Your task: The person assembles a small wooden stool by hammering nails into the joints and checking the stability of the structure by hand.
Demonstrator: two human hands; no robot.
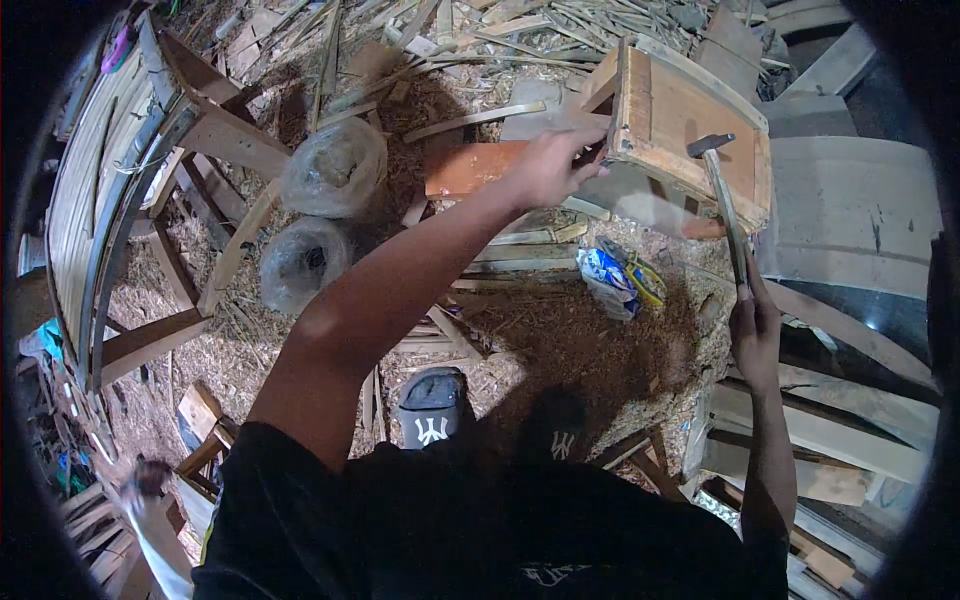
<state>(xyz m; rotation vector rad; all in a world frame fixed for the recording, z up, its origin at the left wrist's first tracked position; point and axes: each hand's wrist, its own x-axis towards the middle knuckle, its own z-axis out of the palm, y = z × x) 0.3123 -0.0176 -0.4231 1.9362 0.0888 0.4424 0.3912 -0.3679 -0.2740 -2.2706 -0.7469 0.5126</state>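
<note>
Right hand (757, 335) now, fingers wrapped round the hammer (722, 200), which slants away with its head over the panel of a wooden box (680, 110). Over to the left hand (555, 168): fingers bent at the box's left edge, though whether they grip it or pinch something small, I can't tell. Near that wrist, an orange board (470, 168); nearer the body, a blue-and-white packet (605, 275) on the shavings (660, 350). Farther left, two plastic-wrapped rolls (335, 165), then a curved wooden frame (85, 200).
</note>
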